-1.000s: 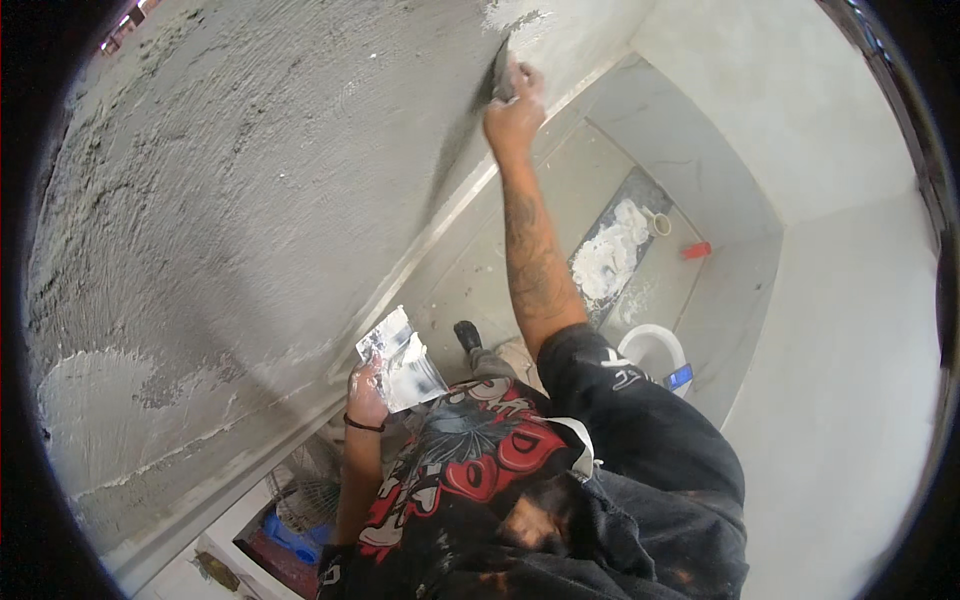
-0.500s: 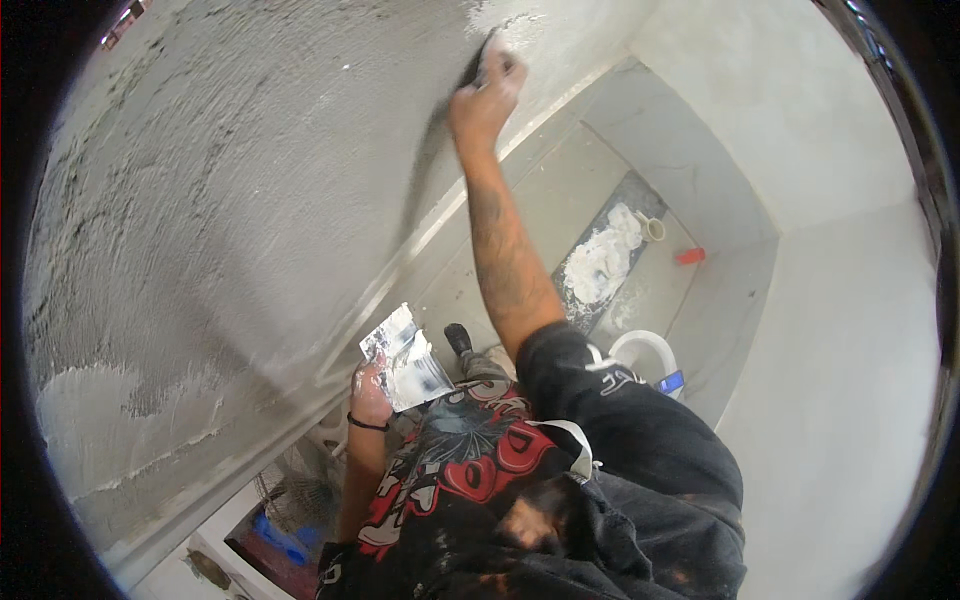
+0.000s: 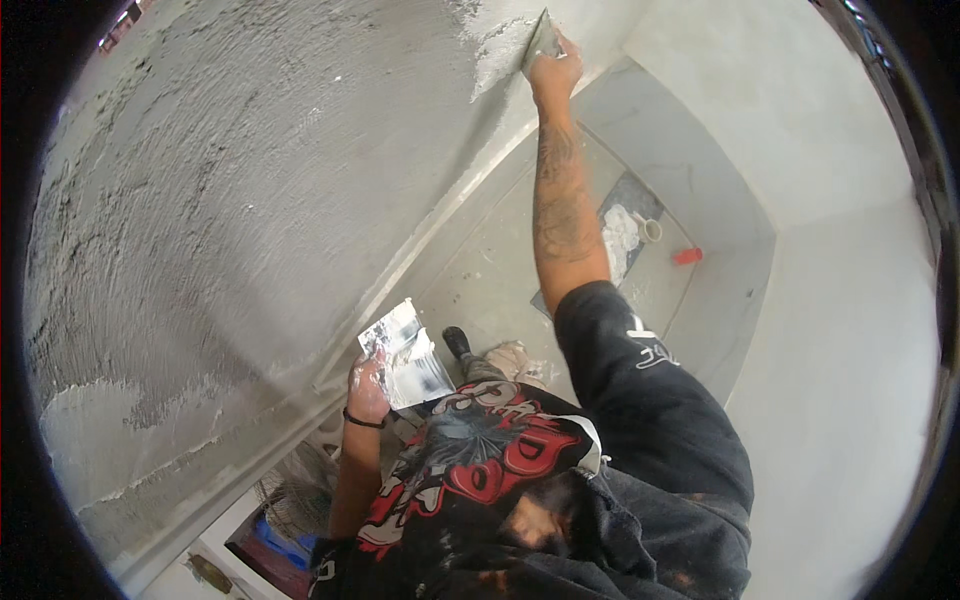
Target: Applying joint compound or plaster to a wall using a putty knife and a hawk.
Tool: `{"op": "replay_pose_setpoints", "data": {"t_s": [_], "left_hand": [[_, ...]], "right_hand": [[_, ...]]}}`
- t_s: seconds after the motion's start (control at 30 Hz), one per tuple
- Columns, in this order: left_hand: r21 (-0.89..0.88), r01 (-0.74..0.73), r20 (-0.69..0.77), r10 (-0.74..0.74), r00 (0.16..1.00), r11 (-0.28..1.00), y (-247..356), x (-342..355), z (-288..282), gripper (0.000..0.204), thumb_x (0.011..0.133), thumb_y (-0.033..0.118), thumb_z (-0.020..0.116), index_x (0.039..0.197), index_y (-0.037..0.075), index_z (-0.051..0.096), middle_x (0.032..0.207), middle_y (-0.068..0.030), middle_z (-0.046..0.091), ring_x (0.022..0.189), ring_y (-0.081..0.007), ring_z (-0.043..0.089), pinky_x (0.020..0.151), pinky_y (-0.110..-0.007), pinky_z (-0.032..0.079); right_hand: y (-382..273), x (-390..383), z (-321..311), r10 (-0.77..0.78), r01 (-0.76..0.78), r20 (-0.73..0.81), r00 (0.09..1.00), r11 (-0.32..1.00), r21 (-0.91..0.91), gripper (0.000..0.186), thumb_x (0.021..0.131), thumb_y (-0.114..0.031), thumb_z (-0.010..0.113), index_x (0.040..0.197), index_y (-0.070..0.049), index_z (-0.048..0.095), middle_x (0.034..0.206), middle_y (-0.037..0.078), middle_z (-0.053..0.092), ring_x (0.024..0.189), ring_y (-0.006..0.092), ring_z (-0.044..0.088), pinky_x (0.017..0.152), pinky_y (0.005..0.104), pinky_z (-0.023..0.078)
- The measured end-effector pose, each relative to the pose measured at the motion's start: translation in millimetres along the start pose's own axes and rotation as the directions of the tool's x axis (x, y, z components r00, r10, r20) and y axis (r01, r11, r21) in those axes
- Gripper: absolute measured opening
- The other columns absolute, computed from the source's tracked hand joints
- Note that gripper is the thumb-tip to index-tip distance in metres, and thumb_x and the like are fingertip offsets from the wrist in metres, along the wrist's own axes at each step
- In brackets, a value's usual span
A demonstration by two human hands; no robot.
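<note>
At the upper middle, my right hand (image 3: 556, 75) reaches out to the grey plastered wall (image 3: 230, 200). It grips a plastering trowel (image 3: 543, 38), whose thin grey blade stands steeply tilted at the wall; the handle is hidden by my fingers. Beside the blade lies a patch of fresh white plaster (image 3: 496, 55) with a ragged left edge. Close to my body, my left hand (image 3: 368, 390) holds a flat metal plate (image 3: 425, 378) by its left edge. White plaster is smeared over the plate and on my fingers.
Down on the floor lies a dark board (image 3: 637, 193) carrying a heap of white plaster (image 3: 620, 238). A cream-coloured ring (image 3: 652, 231) and a red cup-like object (image 3: 688, 256) are near it. A pale ledge (image 3: 450, 220) runs along the wall's foot. Lower left, a box holds blue items (image 3: 285, 540).
My right hand has swung right and slightly upward with the trowel, and more white plaster shows on the wall to its left. My left hand and the plate have barely moved.
</note>
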State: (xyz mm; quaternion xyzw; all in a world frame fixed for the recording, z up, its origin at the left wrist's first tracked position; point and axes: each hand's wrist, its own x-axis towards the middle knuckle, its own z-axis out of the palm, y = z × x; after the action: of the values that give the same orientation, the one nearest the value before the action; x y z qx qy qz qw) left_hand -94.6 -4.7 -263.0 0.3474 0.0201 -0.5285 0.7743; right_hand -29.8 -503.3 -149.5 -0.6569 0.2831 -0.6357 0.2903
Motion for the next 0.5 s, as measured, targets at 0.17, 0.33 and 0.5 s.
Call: {"op": "replay_pose_setpoints", "data": {"t_s": [0.17, 0.33, 0.5], "left_hand": [[-0.021, 0.008, -0.017, -0.008, 1.000, 1.000, 9.0, -3.5, 28.2, 0.042, 0.091, 0.019, 0.044, 0.124, -0.007, 0.041, 0.120, -0.0176, 0.052, 0.108, -0.0288, 0.053, 0.096, -0.041, 0.040], [-0.027, -0.011, -0.044, 0.010, 0.999, 1.000, -4.6, 5.0, -0.6, 0.041, 0.090, 0.019, 0.045, 0.123, -0.006, 0.042, 0.119, -0.0170, 0.053, 0.108, -0.0284, 0.053, 0.095, -0.041, 0.040], [-0.056, -0.041, -0.107, 0.035, 0.994, 0.998, 3.1, 2.8, 2.7, 0.038, 0.081, 0.007, 0.048, 0.116, -0.005, 0.047, 0.112, -0.0129, 0.056, 0.101, -0.0241, 0.056, 0.091, -0.036, 0.044]], "right_hand": [[-54.1, -26.6, 9.7, -0.061, 0.054, -0.023, 0.998, 0.972, -0.230, 0.044, 0.065, 0.004, 0.050, 0.105, -0.009, 0.064, 0.095, 0.017, 0.053, 0.090, 0.0347, 0.054, 0.079, 0.0387, 0.044], [-115.9, -61.7, -6.7, -0.017, 0.026, 0.071, 0.997, 0.990, -0.136, 0.053, 0.062, 0.009, 0.046, 0.108, -0.011, 0.063, 0.097, 0.016, 0.052, 0.090, 0.0335, 0.054, 0.081, 0.0362, 0.044], [-95.5, -53.2, -43.5, 0.190, -0.201, 0.157, 0.969, 0.978, 0.057, 0.040, 0.067, 0.007, 0.052, 0.106, 0.003, 0.060, 0.106, 0.015, 0.058, 0.102, 0.0242, 0.055, 0.086, 0.0317, 0.045]]}}
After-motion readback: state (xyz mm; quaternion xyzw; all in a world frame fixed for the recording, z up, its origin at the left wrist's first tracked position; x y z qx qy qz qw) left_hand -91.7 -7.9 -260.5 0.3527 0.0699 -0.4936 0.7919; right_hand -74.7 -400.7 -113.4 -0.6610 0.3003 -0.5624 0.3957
